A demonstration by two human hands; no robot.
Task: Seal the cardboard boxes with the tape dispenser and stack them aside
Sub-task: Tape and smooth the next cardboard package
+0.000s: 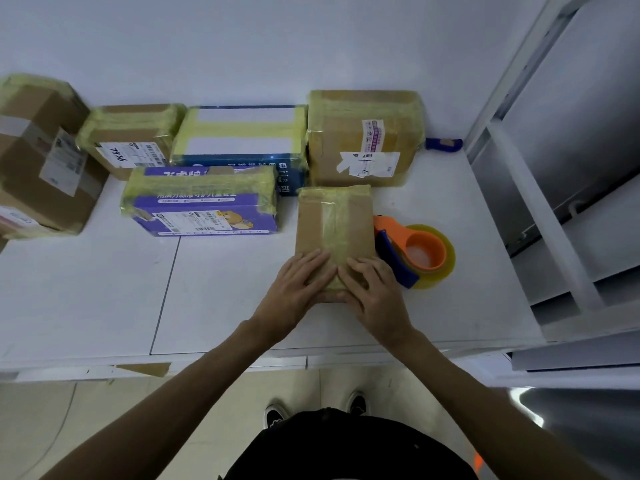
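Left hand (298,282) and right hand (374,289) flat, side by side, fingers straight, pressing tape on near end of small box (334,223), mid tabletop (225,289), tape dispenser (415,251) just beside it. Box looks light, stiff, tape slick; best gripped by long cardboard sides

The person's forearms are bare from the left hand (294,289) and the right hand (375,297) back to the picture's lower edge. Well behind the hands, a plain black garment (346,448) covers the torso, with a small orange patch (478,460) at its edge on the right hand's side. Between garment and hands two black shoes (275,414) show, the one on the left hand's side bearing a white marking, the other a pale rim.
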